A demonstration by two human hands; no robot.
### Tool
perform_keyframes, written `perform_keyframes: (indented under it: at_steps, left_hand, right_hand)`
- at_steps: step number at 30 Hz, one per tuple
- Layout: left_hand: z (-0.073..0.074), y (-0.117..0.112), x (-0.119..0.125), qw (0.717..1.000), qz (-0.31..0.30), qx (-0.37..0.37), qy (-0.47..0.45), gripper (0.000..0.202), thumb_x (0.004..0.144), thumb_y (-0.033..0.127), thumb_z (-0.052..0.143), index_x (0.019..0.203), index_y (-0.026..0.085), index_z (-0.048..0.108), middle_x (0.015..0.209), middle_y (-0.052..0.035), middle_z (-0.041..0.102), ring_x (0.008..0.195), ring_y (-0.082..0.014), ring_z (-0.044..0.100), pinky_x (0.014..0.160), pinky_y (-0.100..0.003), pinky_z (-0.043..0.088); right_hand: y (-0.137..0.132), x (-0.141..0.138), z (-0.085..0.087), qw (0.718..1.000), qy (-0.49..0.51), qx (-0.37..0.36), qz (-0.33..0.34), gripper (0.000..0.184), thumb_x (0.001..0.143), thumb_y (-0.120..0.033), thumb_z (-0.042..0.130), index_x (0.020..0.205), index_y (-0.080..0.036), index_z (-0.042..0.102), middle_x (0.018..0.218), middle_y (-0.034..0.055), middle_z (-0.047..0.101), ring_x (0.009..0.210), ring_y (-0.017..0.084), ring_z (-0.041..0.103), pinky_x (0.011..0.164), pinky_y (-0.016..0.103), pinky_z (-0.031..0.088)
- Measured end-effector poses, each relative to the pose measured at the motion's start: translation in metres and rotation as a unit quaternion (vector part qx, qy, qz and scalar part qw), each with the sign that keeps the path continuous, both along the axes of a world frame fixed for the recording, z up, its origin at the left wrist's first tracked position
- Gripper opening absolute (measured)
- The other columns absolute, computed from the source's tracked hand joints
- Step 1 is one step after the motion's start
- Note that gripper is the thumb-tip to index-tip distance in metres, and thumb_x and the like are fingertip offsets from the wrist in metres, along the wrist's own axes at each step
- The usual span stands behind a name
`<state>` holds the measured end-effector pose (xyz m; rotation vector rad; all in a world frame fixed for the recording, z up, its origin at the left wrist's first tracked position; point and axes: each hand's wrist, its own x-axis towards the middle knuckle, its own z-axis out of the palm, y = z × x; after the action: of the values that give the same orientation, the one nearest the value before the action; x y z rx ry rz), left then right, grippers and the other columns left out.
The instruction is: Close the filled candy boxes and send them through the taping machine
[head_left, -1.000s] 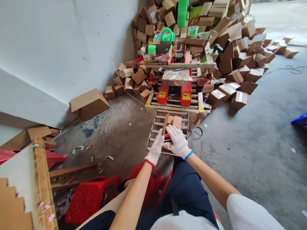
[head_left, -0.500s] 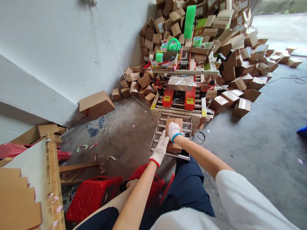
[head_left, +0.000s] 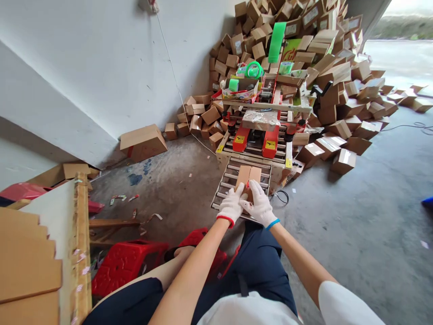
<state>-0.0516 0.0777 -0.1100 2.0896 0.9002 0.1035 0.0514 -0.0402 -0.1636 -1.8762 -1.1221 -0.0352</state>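
Note:
A small brown cardboard box (head_left: 249, 174) lies on the short roller conveyor (head_left: 226, 185) in front of me, its top flaps folded down with a seam between them. My left hand (head_left: 231, 203), in a white knit glove with a red cuff, grips the box's near left side. My right hand (head_left: 260, 204), gloved in white with a blue cuff, is closed round the near right side. A small red spot shows by the right fingertips; I cannot tell what it is. Both hands cover the near end of the box.
Beyond the rollers stands a carton taping machine (head_left: 270, 144) with green tape (head_left: 277, 41) on top. Finished boxes pile up (head_left: 341, 85) behind and to its right. A red stool (head_left: 125, 266) and flat cardboard (head_left: 29, 257) are at left.
My right hand has moved from on top of the box to its near right side. The flaps, raised at the left before, now lie flat. The view has shifted slightly.

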Motion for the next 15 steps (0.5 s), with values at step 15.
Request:
perform_keyframes:
  at_steps: [15]
  left_hand:
    - [-0.007,0.008,0.03,0.996,-0.05,0.006,-0.068,0.054,0.084,0.032,0.073,0.137,0.038,0.065,0.171,0.0091,0.017,0.153,-0.0419,0.024,0.129,-0.055,0.006]
  right_hand:
    - [-0.014,0.021,0.016,0.994,0.109,-0.016,-0.003,0.086,0.093,-0.039,0.06,0.163,-0.025,0.014,0.165,0.0117,0.03,0.151,0.03,0.034,0.124,0.052,0.035]
